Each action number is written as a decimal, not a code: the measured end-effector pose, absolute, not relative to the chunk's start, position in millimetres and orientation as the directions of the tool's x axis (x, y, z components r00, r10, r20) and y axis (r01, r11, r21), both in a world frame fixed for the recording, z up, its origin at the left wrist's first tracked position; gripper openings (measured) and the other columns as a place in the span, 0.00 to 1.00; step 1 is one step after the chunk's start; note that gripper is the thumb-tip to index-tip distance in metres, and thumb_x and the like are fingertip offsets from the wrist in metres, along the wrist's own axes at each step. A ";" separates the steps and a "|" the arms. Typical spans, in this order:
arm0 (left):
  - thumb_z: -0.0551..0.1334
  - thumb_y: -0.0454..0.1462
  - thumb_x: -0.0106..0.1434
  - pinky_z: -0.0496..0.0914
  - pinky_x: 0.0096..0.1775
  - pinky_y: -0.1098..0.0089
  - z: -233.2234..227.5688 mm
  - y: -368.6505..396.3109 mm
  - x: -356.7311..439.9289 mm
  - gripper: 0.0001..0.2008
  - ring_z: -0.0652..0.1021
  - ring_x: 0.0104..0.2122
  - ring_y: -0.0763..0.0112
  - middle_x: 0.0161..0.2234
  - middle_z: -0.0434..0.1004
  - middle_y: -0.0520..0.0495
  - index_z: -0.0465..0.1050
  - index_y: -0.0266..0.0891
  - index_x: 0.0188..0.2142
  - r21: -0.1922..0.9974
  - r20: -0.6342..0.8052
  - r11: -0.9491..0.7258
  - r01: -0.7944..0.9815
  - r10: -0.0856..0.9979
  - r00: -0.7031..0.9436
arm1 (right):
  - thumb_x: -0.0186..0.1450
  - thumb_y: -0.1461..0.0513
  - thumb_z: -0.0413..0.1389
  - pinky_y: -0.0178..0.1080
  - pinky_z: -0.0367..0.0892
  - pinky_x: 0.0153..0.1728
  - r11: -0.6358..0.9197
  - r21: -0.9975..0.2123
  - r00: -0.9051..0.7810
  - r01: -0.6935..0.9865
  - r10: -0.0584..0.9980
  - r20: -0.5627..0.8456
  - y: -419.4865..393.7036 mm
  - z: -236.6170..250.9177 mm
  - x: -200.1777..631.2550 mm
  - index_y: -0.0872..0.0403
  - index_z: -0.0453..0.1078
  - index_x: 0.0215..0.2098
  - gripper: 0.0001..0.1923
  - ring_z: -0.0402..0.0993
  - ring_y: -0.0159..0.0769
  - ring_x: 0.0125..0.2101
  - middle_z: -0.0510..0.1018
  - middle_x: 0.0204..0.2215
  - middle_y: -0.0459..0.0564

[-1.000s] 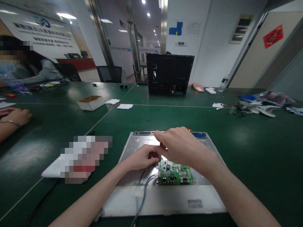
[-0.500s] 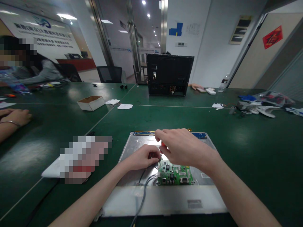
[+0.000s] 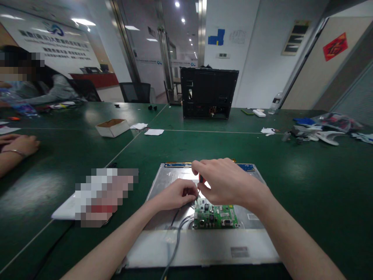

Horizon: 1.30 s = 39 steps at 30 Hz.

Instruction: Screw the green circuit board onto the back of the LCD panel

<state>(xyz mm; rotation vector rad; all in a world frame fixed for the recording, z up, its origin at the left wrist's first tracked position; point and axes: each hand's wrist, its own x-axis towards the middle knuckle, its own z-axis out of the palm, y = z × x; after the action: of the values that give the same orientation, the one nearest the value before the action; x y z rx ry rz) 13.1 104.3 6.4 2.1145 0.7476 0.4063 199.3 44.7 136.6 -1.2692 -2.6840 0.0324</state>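
My right hand (image 3: 227,181) is closed around the red and black handle of a screwdriver (image 3: 201,179). The screwdriver stands roughly upright, its thin shaft pointing down at the upper left corner of a green circuit board (image 3: 215,216). Close to that tip, the fingers of my left hand (image 3: 179,193) are pinched together by the board's edge; what they hold, if anything, is hidden. The board lies on the metal back of a flat display panel (image 3: 157,249). Grey cables (image 3: 177,243) run from the board's left side over the panel's near edge.
A black monitor housing (image 3: 209,93) stands at the back. An open cardboard box (image 3: 112,129) and papers (image 3: 154,132) lie left of it. Another person's hands (image 3: 21,146) rest at the far left. Bags and scraps (image 3: 314,130) are piled at right, near a bottle (image 3: 275,103).
More of the screwdriver's handle shows, its black part turned into view, while my hands stay nearly in place. Behind the monitor housing, another person's hand has gone from the table, leaving a green object visible.
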 end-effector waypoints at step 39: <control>0.58 0.31 0.56 0.68 0.32 0.72 9.9 97.2 14.6 0.07 0.74 0.28 0.69 0.28 0.77 0.50 0.73 0.37 0.34 0.770 0.072 -0.504 0.390 0.677 0.733 | 0.65 0.61 0.53 0.34 0.44 0.20 0.625 -0.065 -0.604 0.778 0.773 0.195 48.2 130.3 184.2 0.55 0.66 0.42 0.07 0.66 0.30 0.21 0.77 0.27 0.46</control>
<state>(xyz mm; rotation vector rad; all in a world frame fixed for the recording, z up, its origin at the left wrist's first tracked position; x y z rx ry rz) 14.6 97.2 9.9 2.1573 0.8019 0.4731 184.2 48.2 130.3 -1.2778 -2.6435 -0.0393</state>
